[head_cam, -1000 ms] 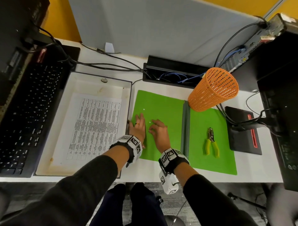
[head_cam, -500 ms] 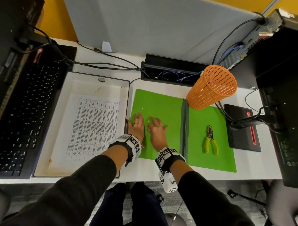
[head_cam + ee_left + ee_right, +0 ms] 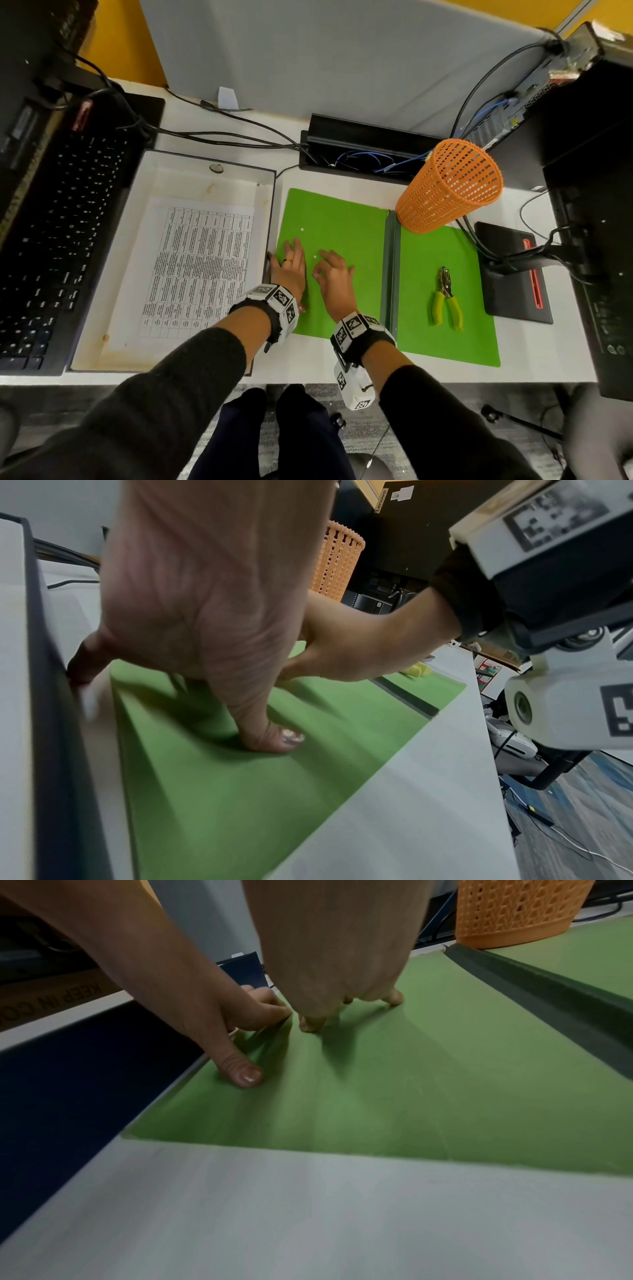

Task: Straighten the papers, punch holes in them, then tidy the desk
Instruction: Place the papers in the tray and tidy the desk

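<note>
An open green folder (image 3: 346,219) lies on the white desk. My left hand (image 3: 291,267) rests flat, palm down, on its left flap, the thumb (image 3: 274,739) pressed on the green and the little finger against the box wall. My right hand (image 3: 334,277) is beside it, fingers bent, tips on the folder (image 3: 411,1083). Its thumb and forefinger meet; anything between them is hidden. A tiny white paper dot (image 3: 314,257) lies beside that forefinger, another (image 3: 301,230) further back. The printed papers (image 3: 198,270) lie in a white box tray (image 3: 161,178). The yellow-handled hole punch (image 3: 445,301) lies on the right flap.
An orange mesh basket (image 3: 448,186) stands on the folder's far right corner. A black keyboard (image 3: 51,246) is at the left, a cable trough (image 3: 359,147) at the back, a black monitor base (image 3: 513,274) and computer at the right. The desk's front edge runs below my wrists.
My right hand has drawn slightly left and its fingers have curled, thumb and forefinger coming together. My left hand has stayed flat in place.
</note>
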A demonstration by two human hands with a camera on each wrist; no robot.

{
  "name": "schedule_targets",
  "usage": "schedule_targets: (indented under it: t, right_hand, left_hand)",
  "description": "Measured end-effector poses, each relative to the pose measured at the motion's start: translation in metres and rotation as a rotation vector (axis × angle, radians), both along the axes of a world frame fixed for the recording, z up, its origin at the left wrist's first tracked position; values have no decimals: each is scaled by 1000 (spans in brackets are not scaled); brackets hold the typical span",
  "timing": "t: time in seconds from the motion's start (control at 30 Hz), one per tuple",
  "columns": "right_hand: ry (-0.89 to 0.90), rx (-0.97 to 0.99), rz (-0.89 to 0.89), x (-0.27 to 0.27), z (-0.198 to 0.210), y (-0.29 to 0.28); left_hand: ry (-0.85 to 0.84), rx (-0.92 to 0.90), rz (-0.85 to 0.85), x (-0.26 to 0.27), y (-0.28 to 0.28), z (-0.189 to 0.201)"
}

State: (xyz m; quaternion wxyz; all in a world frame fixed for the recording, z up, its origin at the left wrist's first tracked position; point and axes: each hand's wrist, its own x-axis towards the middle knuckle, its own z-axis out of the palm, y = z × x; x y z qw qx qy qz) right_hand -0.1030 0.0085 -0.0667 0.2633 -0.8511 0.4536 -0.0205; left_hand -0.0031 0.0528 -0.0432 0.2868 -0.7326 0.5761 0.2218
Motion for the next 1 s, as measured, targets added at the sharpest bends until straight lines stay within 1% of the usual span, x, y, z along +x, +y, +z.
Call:
schedule_targets:
  t: [0.43, 0.5, 0.67, 0.73, 0.87, 1.0]
  right_hand:
    - [197, -53, 103, 6, -1, 4]
    - [148, -49, 77, 4, -4, 4]
    - [-80, 9, -30, -9, -8, 1]
    - [-125, 40, -45, -11, -6, 0]
    - [-132, 50, -40, -12, -4, 0]
    - [-100, 40, -6, -11, 0, 0]
  left_hand:
    - [16, 27, 16, 1, -2, -2]
    - [18, 17, 17, 1, -2, -2]
    - [27, 7, 6, 1, 1, 1]
    - [23, 0, 8, 1, 1, 1]
    - [17, 0, 4, 1, 1, 2]
    - [28, 7, 2, 2, 1, 2]
